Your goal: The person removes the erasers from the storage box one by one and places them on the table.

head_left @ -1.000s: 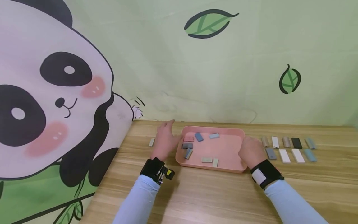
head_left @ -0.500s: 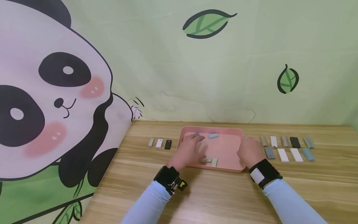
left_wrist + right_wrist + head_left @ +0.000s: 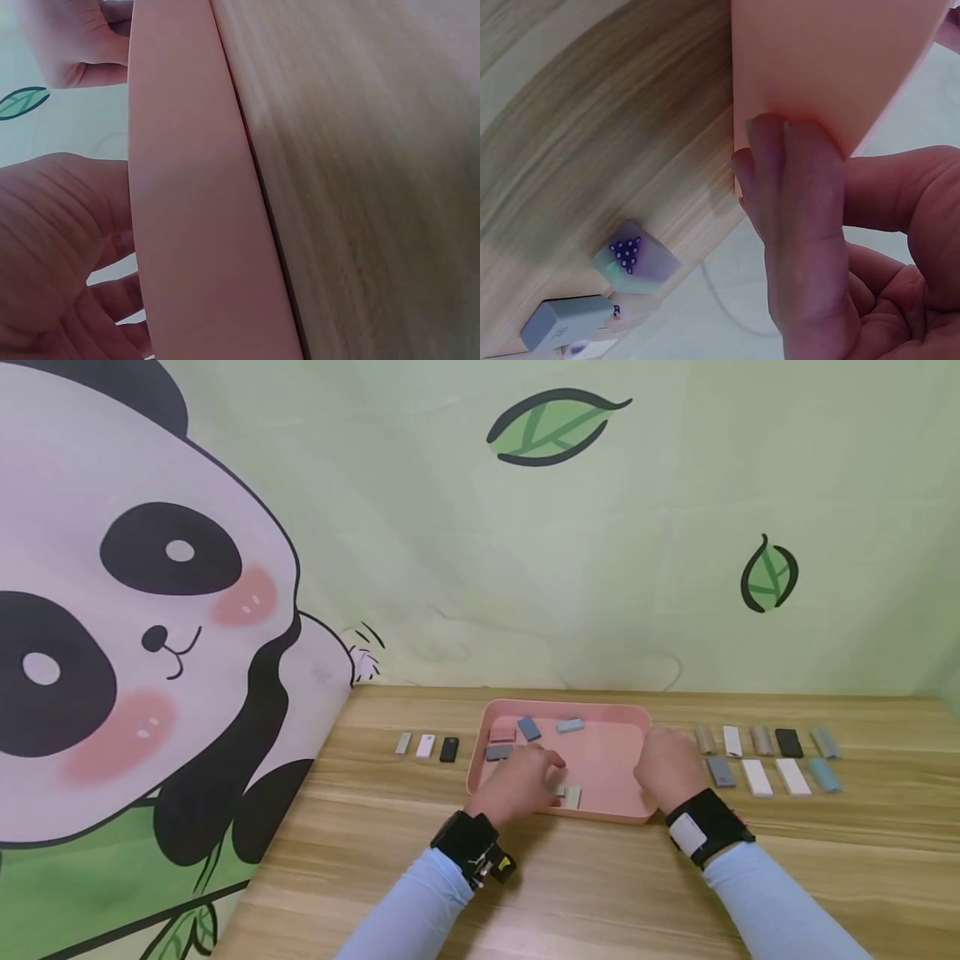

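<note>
My left hand (image 3: 517, 783) reaches over the front wall of the pink tray (image 3: 611, 760), its thumb and forefinger spread apart around a pale green block (image 3: 559, 791) that is mostly hidden. Beside that lies another pale green block (image 3: 573, 797). In the left wrist view the tray's wall covers the fingertips. My right hand (image 3: 669, 770) grips the tray's right end; the right wrist view has its fingers (image 3: 810, 225) flat along the outer wall and the thumb behind the rim. A pink block (image 3: 502, 735), a grey block (image 3: 498, 752), and two blue ones lie farther back in the tray.
Left of the tray stand a grey-green block (image 3: 403, 743), a white block (image 3: 426, 746) and a black block (image 3: 449, 749) in a row. Two rows of small blocks lie to the right, among them a slate-blue block (image 3: 722, 772). A panda-printed backdrop (image 3: 420, 527) rises behind the table.
My left hand has come from the black block left of the tray, over the tray's left part, to the pale green blocks at its front. The right hand keeps its grip on the tray.
</note>
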`<state>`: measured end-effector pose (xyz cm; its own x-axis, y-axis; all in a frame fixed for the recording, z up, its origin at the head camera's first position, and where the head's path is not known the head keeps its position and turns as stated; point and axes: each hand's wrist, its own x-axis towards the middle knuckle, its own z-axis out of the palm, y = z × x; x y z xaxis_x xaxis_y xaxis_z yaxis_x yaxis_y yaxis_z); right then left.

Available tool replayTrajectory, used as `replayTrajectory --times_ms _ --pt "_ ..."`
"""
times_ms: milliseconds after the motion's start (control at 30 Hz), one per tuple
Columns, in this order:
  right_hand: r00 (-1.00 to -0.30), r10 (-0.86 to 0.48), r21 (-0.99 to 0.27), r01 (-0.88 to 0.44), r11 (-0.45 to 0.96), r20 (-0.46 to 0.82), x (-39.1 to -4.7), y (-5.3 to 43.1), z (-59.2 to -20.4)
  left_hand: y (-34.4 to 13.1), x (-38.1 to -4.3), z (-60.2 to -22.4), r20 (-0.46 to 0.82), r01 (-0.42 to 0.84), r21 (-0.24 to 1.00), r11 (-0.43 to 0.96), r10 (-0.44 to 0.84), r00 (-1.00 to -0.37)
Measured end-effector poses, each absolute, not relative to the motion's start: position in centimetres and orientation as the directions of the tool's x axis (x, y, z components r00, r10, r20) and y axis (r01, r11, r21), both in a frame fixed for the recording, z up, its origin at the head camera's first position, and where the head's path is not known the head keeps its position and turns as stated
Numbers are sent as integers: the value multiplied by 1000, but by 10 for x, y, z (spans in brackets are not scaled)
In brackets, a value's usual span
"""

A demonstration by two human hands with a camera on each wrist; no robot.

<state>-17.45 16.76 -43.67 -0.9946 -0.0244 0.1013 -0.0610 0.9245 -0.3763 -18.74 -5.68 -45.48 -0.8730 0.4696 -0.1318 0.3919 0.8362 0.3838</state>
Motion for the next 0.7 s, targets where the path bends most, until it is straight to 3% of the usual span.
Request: replayTrajectory --times_ms 700 --pt "-993 -18 -363 -60 930 116 -174 167 -437 -55 -184 -453 -163 363 429 827 466 -870"
